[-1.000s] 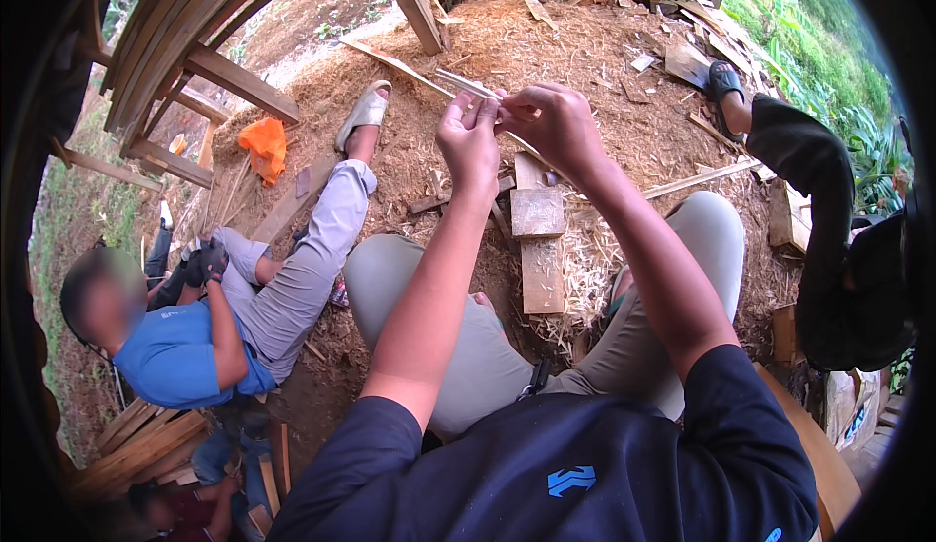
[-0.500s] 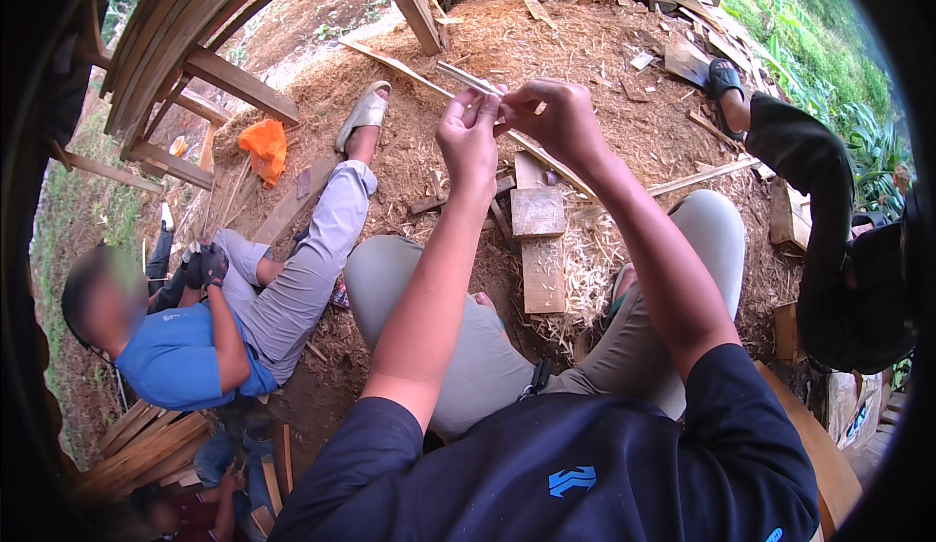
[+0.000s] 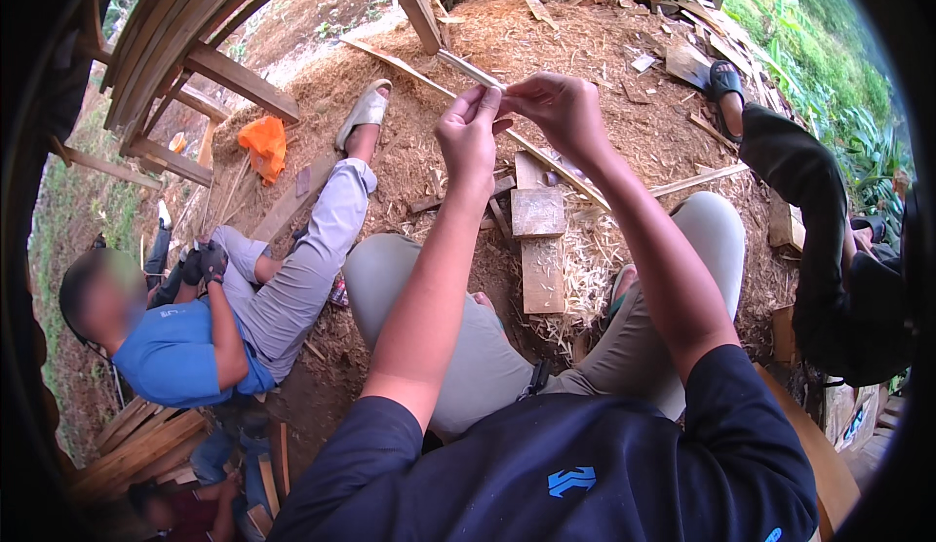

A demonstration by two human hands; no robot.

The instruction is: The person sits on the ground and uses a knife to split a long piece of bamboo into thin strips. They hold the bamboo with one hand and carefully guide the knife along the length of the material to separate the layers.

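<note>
Pale strip [image 3: 470, 69] in both hands [image 3: 468, 140] [image 3: 564, 115]; blue emblem [image 3: 571, 482] on dark shirt [image 3: 439, 474]

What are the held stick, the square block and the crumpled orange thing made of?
Stick: probably wood or bamboo, unpainted, pale and slender. Square block: apparently bare wood, given its brownish, flat face. Orange thing: likely thin plastic, judging by its creases, possibly fabric.

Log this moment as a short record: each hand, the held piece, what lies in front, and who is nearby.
Left hand: pinching a thin pale strip
Right hand: fingertips at the strip's near end; firmness of grip unclear
Strip direction: away from the wearer, slanting left
Front: wooden blocks, wood shavings
Left side: crumpled orange item, person in a blue shirt
Right side: dark trouser leg
</note>
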